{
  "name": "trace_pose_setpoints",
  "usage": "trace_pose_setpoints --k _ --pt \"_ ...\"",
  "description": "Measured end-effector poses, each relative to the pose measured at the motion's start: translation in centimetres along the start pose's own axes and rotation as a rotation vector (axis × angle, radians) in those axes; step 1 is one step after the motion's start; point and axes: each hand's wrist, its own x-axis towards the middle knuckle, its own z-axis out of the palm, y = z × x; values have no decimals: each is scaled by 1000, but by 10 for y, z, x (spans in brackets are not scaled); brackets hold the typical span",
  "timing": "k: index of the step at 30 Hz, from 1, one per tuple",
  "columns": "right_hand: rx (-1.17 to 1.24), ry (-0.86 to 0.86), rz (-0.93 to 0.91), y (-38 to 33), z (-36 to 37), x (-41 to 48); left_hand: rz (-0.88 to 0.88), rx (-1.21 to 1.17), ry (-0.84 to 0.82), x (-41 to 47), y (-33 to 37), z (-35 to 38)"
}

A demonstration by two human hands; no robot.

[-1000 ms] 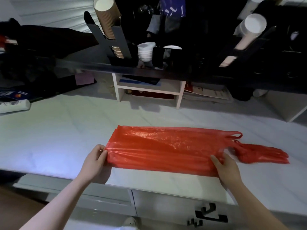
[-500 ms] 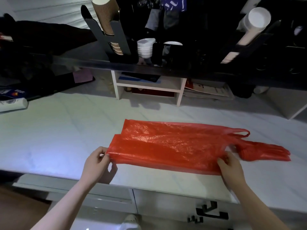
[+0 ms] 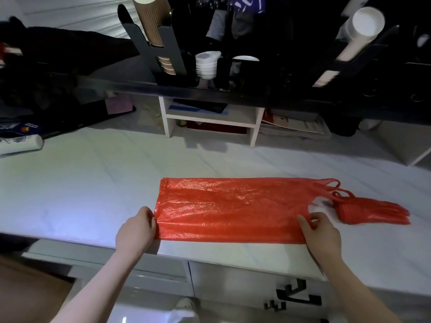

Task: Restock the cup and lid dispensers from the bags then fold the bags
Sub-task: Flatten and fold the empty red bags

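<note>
The bag lies at the front edge of the counter, between my left hand and right hand; the cup dispenser stands behind.

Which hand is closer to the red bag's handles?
Right. The right hand pinches the red bag at its near edge, just beside the handles. The left hand grips the bag's other end, away from them.
</note>
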Motion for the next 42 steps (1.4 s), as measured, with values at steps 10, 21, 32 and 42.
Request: trace_pose_setpoints --k 10,21,32,42 --pt "119 26 10 6 -6 -3 -21 33 39 -12 4 -2" --pt "102 17 8 6 2 -6 -16 46 73 -13 6 -2" --pt "15 12 17 4 6 -6 464 274 -87 21 51 13" --pt "240 42 144 0 -1 1 340 318 -207 37 44 42"
